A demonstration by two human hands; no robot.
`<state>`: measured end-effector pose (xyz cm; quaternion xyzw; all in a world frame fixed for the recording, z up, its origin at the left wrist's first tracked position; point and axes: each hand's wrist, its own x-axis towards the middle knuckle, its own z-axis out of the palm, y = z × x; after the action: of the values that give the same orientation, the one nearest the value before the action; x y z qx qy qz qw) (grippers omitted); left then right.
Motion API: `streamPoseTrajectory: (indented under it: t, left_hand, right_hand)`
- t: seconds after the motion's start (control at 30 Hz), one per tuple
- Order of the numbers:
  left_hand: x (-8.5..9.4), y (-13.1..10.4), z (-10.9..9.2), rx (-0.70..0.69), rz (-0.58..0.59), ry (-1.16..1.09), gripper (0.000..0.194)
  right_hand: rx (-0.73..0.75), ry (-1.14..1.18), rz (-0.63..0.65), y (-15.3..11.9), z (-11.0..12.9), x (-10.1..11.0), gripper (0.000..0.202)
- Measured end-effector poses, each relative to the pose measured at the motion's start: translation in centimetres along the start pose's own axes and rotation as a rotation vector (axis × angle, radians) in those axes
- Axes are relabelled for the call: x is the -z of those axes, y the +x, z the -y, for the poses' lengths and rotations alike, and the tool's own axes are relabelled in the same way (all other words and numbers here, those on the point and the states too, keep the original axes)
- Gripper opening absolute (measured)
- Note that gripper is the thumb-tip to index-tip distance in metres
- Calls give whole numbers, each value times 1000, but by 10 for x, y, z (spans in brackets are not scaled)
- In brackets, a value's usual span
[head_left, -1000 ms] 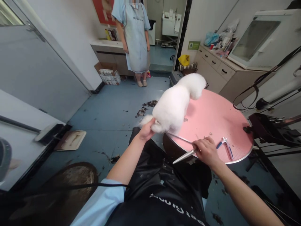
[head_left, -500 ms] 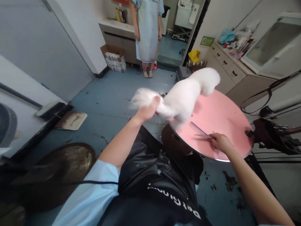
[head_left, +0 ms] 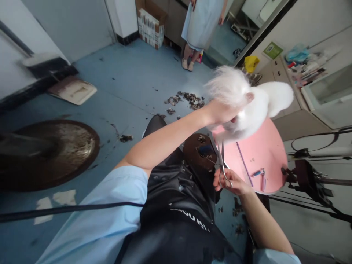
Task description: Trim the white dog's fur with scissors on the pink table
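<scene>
A white fluffy dog (head_left: pixel 254 113) stands on the round pink table (head_left: pixel 271 146), its rear towards me. My left hand (head_left: pixel 224 110) is closed around the base of its bushy tail (head_left: pixel 229 83) and holds it raised. In my right hand (head_left: pixel 232 182) is a pair of scissors (head_left: pixel 222 159), fingers in the handle rings. The blades are parted and point up at the dog's hindquarters, just below my left hand. A purple comb (head_left: pixel 243 163) lies on the table beside the dog, near small blue and pink tools (head_left: pixel 258 172).
Dark hair clippings (head_left: pixel 192 99) lie on the blue floor. A brown round stool (head_left: pixel 199 152) stands by my knees, and a round metal base (head_left: pixel 68 154) is at left. A dustpan (head_left: pixel 74 90) lies by the wall. Another person (head_left: pixel 203 24) stands at the back.
My left hand has moved right with the tail and lifted it. My right hand has brought the scissors from over the table to the dog's rear, blades turned upward. The view has tilted.
</scene>
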<state>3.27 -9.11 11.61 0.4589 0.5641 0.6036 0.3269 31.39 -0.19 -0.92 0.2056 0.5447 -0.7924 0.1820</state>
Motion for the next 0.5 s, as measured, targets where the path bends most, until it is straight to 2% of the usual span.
streamPoseTrajectory:
  t: [0.07, 0.2, 0.37, 0.5]
  left_hand:
    - [1, 0, -4, 6, 0, -11, 64]
    - [4, 3, -8, -17, 4, -6, 67]
    - [5, 5, -5, -4, 28, 16, 67]
    - [5, 6, -6, 0, 56, -16, 62]
  right_hand:
    - [9, -6, -31, 8, 6, 3, 51]
    - [87, 47, -76, 18, 12, 6, 66]
    - [75, 29, -195, 30, 9, -6, 48]
    - [133, 51, -245, 39, 6, -14, 56]
